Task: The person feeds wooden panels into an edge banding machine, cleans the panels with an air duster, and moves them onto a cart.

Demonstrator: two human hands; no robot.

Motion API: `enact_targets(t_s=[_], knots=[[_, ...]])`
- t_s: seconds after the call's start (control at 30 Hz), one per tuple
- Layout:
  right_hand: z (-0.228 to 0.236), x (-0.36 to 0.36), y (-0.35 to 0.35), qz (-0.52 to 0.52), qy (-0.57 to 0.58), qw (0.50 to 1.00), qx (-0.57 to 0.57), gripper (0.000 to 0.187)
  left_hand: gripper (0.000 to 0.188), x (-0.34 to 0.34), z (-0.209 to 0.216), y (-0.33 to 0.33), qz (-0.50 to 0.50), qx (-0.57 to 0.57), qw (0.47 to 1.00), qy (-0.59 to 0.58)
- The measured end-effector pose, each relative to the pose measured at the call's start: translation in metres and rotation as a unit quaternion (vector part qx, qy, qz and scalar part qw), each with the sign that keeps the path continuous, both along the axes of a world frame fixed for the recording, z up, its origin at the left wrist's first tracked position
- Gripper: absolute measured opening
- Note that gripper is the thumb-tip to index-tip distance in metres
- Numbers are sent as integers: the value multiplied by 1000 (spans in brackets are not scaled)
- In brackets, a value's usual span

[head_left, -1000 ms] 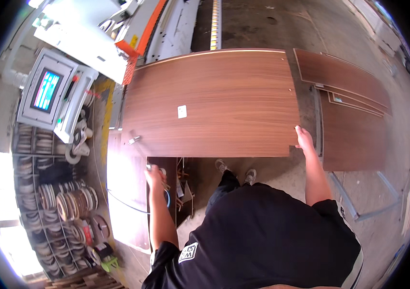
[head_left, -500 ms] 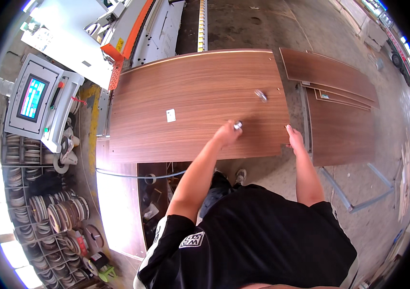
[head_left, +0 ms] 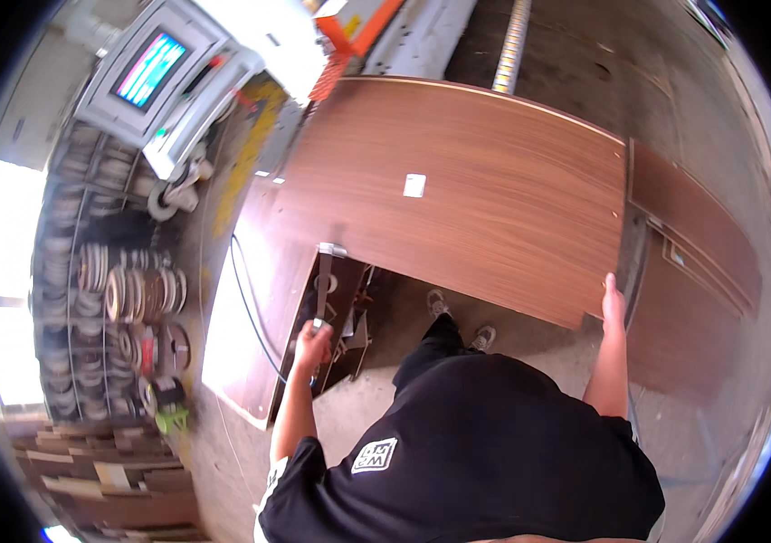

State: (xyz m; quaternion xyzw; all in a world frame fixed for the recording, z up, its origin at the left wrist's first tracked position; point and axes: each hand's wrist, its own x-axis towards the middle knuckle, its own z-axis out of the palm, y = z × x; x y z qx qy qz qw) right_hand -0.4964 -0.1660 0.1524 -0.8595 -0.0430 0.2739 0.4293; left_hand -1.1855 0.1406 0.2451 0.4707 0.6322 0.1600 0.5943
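Note:
In my left hand (head_left: 313,344) is a hammer (head_left: 332,250), gripped by its handle, with its metal head at the near-left edge of a large brown wood-grain panel (head_left: 494,172). The panel lies flat across the work area and bears a small white label (head_left: 414,185). At its right edge, near the notched near corner, my right hand (head_left: 614,303) grips the panel. One digit points up along that edge; the other fingers are mostly hidden. Small holes show near the panel's right side.
Beyond the right edge lie more brown panels (head_left: 689,199). A machine with an orange guard (head_left: 372,27) and a control screen (head_left: 152,71) stands at far left. Rolls of edging (head_left: 123,294) fill a rack at left. A cable (head_left: 250,308) crosses the lighter surface beside an open compartment.
My left hand has swung the hammer leftward and back from over the panel's right part to its near-left edge. My right hand stays at the right edge. The view has turned left.

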Motion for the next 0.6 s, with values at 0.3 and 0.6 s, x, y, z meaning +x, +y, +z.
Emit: enact_targets(t_s=[0.3,0.6], knots=[[58,-10,29,-8,106,994,-34,90,23,10,-31,29,345,39,930,-121],[48,-4,20,-8,93,993,-71,100,26,113,-27,-31,-562,-114,816,66]])
